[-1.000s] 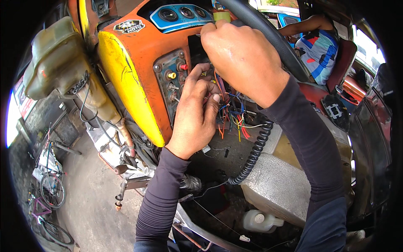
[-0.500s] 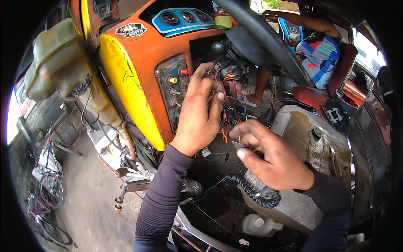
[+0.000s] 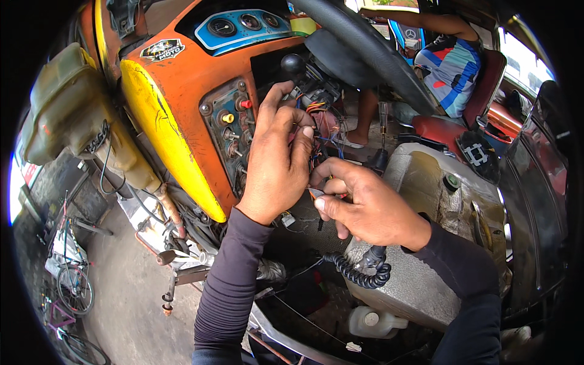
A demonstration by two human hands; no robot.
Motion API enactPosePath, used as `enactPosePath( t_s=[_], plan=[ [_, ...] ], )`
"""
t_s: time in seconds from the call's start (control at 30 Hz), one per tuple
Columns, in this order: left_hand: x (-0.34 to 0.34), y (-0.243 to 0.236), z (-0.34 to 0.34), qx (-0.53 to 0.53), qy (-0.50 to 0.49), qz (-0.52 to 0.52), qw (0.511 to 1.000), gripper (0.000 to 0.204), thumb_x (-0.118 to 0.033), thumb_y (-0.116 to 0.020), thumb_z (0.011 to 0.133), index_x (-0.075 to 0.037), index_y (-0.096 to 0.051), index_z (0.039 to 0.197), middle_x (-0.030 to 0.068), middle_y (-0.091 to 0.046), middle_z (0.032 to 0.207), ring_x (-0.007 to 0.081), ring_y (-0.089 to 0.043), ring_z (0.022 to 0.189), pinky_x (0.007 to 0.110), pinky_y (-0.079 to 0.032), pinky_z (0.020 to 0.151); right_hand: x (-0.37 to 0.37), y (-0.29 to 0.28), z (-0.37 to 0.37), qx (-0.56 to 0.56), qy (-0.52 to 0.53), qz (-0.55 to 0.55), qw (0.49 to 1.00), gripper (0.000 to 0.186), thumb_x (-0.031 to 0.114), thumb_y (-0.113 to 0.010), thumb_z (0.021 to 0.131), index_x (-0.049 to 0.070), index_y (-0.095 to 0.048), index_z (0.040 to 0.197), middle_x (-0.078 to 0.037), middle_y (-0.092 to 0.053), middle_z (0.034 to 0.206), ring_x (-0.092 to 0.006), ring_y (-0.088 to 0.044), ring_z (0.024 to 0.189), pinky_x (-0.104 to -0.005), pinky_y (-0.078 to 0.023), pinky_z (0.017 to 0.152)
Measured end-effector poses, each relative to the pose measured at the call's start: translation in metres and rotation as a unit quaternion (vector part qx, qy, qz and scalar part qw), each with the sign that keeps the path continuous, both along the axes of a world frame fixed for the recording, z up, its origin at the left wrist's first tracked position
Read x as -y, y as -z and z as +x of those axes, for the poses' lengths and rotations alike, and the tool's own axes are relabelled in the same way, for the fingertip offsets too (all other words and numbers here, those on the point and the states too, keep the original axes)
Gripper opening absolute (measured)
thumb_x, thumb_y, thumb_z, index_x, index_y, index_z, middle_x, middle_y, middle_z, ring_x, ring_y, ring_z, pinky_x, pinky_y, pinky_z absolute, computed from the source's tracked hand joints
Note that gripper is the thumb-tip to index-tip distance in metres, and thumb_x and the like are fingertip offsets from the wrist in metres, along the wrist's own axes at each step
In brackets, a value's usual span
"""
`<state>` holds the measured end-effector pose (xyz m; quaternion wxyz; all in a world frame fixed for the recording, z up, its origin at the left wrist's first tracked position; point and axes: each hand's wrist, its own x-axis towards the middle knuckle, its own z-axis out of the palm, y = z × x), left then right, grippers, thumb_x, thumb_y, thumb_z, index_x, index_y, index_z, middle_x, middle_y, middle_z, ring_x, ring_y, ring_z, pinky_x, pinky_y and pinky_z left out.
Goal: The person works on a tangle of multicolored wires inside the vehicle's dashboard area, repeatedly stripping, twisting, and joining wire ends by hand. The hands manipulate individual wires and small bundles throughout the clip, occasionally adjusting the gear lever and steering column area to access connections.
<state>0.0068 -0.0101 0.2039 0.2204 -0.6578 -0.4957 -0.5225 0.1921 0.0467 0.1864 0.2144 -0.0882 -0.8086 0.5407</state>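
Observation:
Under the steering wheel (image 3: 389, 61), a bundle of loose coloured wires (image 3: 317, 107) hangs from the steering column. My left hand (image 3: 277, 161) is closed at the bundle, thumb against curled fingers; its fingertips are partly hidden, but wires run into the grip. Between the thumb and index finger of my right hand (image 3: 374, 204) is a small flat grey blade (image 3: 316, 192). That hand is just right of and below the left one, with the blade close to the wire ends. Just left of my left hand is the switch panel (image 3: 230, 128), with a red and a yellow knob.
A blue gauge cluster (image 3: 240, 27) sits in the orange dashboard (image 3: 182, 73). To the right are a gear lever (image 3: 383, 121), a worn silver engine cover (image 3: 420, 267) and a seated person (image 3: 447, 73). A coiled black cord (image 3: 359, 277) and a whitish jug (image 3: 374, 322) lie below.
My right hand has moved left and up, bringing the blade to the wires beside my left hand. The left hand keeps its hold; the whole view has shifted slightly.

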Motion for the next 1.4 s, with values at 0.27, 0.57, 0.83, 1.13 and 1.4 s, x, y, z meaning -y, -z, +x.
enactPosePath(
  t_s=[0.27,0.57,0.83,1.13,1.4],
  plan=[
    [-0.006,-0.001,-0.003,-0.037,0.003,-0.003,0.999,0.01,-0.002,-0.063,0.1,0.002,-0.061,0.11,0.0273,-0.045,0.158,0.048,-0.055,0.139,0.048,-0.049,0.113,-0.002,0.001,0.0,-0.017,-0.006,0.014,1.0,0.018,0.004,-0.061,0.108,0.003,-0.054,0.124,-0.006,-0.067,0.09,-0.0086,-0.058,0.061,-0.0248,-0.05,0.055],
    [-0.008,-0.004,-0.003,-0.052,-0.002,0.018,0.999,0.008,-0.001,-0.063,0.1,0.001,-0.062,0.108,0.0293,-0.046,0.158,0.0493,-0.056,0.139,0.049,-0.049,0.113,-0.005,0.004,-0.001,-0.032,-0.008,0.039,0.999,0.02,0.005,-0.061,0.107,0.002,-0.054,0.125,-0.004,-0.065,0.093,-0.007,-0.056,0.072,-0.0241,-0.052,0.057],
    [-0.013,-0.01,-0.001,-0.04,0.021,0.015,0.999,0.009,0.001,-0.062,0.1,0.003,-0.062,0.109,0.031,-0.046,0.16,0.0509,-0.055,0.142,0.049,-0.047,0.115,-0.005,-0.002,0.006,-0.048,0.007,0.033,0.998,0.015,0.001,-0.061,0.103,-0.001,-0.056,0.117,-0.011,-0.068,0.085,-0.0148,-0.054,0.077,-0.0363,-0.049,0.075],
    [-0.01,-0.008,-0.004,-0.026,0.028,0.008,0.999,0.008,0.002,-0.062,0.1,0.002,-0.062,0.108,0.0302,-0.044,0.163,0.0474,-0.057,0.142,0.048,-0.05,0.113,-0.007,0.0,0.004,-0.033,-0.014,0.02,0.999,0.022,0.004,-0.061,0.108,0.003,-0.056,0.129,-0.003,-0.065,0.092,-0.0059,-0.055,0.061,-0.0237,-0.048,0.055],
    [-0.007,-0.008,-0.004,-0.019,0.027,-0.005,0.999,0.008,0.003,-0.061,0.1,0.002,-0.061,0.108,0.0287,-0.044,0.165,0.0475,-0.056,0.144,0.047,-0.049,0.114,-0.008,0.002,0.004,-0.036,-0.027,0.011,0.999,0.022,0.003,-0.06,0.107,0.003,-0.056,0.129,-0.003,-0.062,0.092,-0.0056,-0.053,0.063,-0.0229,-0.049,0.055]
  ],
)
